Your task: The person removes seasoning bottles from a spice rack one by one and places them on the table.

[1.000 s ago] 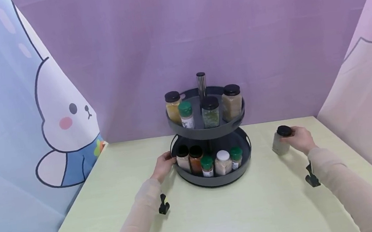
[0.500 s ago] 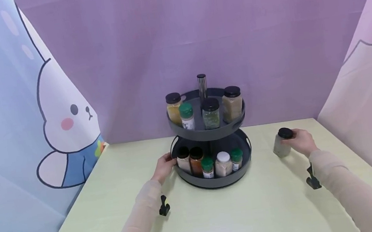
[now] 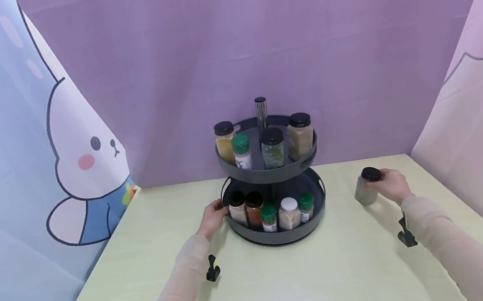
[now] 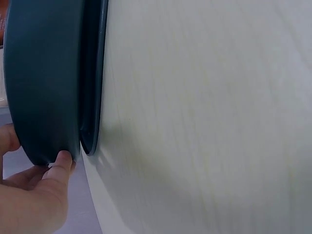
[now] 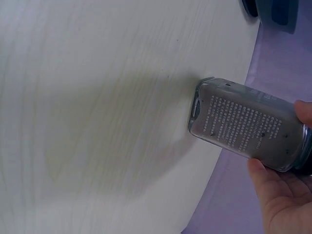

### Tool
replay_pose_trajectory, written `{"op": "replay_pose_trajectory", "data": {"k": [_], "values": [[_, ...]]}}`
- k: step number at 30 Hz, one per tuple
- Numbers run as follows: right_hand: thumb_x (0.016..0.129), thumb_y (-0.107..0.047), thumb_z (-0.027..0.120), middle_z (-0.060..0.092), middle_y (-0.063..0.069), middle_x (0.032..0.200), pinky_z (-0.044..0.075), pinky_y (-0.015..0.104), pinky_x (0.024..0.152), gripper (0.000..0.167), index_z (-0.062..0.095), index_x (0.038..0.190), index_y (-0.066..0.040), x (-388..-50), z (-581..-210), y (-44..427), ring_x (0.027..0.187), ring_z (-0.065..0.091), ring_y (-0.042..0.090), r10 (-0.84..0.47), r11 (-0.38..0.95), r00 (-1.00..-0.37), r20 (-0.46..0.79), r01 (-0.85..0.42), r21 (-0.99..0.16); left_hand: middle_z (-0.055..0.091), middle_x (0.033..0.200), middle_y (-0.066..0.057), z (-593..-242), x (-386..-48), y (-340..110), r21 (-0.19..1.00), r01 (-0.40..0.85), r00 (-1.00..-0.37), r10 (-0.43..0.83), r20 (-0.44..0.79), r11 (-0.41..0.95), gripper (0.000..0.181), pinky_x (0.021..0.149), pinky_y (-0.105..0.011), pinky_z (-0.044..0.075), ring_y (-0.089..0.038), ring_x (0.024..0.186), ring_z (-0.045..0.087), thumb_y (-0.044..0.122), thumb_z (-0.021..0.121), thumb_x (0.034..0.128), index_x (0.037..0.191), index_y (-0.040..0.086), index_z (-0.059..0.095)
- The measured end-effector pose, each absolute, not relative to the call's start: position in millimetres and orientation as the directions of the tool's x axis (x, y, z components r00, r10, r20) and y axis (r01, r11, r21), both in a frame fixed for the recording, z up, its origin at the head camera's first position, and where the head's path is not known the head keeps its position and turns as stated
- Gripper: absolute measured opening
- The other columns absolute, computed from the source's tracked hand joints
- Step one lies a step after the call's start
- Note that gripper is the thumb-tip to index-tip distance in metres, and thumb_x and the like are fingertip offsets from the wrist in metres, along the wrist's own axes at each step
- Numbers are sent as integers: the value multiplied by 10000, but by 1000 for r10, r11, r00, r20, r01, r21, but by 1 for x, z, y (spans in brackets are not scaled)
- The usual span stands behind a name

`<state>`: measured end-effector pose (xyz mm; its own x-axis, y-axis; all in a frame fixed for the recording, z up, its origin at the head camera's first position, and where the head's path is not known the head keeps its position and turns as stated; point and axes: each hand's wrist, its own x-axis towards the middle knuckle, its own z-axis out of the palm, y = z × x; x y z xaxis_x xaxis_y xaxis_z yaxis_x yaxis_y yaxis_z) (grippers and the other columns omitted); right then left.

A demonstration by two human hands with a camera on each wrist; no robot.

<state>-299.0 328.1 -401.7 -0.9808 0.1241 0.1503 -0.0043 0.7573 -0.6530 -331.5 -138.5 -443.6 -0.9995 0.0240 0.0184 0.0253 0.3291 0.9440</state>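
Observation:
A dark grey two-tier spice rack (image 3: 277,237) with round trays stands on the table. My left hand (image 3: 212,219) grips the left side of its lower tray; in the left wrist view the thumb and fingers (image 4: 59,168) lie against the tray wall (image 4: 46,87). On the right, my right hand (image 3: 390,184) holds a clear spice jar (image 3: 364,192) with a black lid by its upper part. The jar is filled with greyish powder. In the right wrist view, printed small text covers one side of the jar (image 5: 239,122), and its base is at or just above the table.
On the upper tray (image 3: 266,175) stand several jars, among them a green-capped shaker (image 3: 242,151) and a black-lidded jar of green herbs (image 3: 273,149). The lower tray holds several more, including a white-lidded jar (image 3: 289,213). A purple curtain (image 3: 179,78) hangs behind the table.
Both hands, the rack and the held jar keep nearly the same places. Only a slight shift of the head view shows.

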Motion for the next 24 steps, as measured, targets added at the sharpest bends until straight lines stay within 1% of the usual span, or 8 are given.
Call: {"op": "replay_pose_trajectory", "data": {"k": [6, 11, 17, 24], "values": [[798, -230, 654, 564, 350, 1101, 471, 484, 790, 574, 480, 1172, 168, -299, -403, 329, 976, 560, 449, 122, 754, -983, 135, 4, -657, 518, 1229, -294, -444, -330, -138, 946, 30, -999, 23, 24, 323, 411, 978, -417, 412, -327, 1121, 506, 30, 461, 904, 1285, -120, 428], [803, -232, 651, 526, 367, 1149, 446, 520, 840, 581, 464, 1182, 167, -301, -402, 330, 1030, 520, 483, 104, 756, -985, 136, -11, -655, 513, 1239, -294, -442, -331, -138, 944, 31, -1000, 14, 28, 330, 418, 993, -428, 402, -343, 1140, 501, 34, 460, 906, 1293, -118, 419], [817, -226, 635, 435, 406, 1217, 398, 554, 908, 642, 376, 1230, 192, -302, -401, 330, 1103, 439, 522, 83, 733, -991, 103, -10, -680, 520, 1224, -295, -441, -331, -137, 945, 47, -999, 20, 43, 325, 411, 989, -430, 403, -345, 1129, 505, 19, 461, 901, 1285, -122, 425], [844, -293, 610, 324, 412, 1305, 321, 583, 973, 762, 252, 1320, 182, -299, -397, 332, 1188, 337, 534, 64, 713, -997, 35, 21, -701, 539, 1205, -288, -442, -329, -137, 941, 51, -999, 12, 50, 336, 389, 989, -422, 407, -344, 1123, 514, 15, 471, 893, 1260, -117, 459]]}}
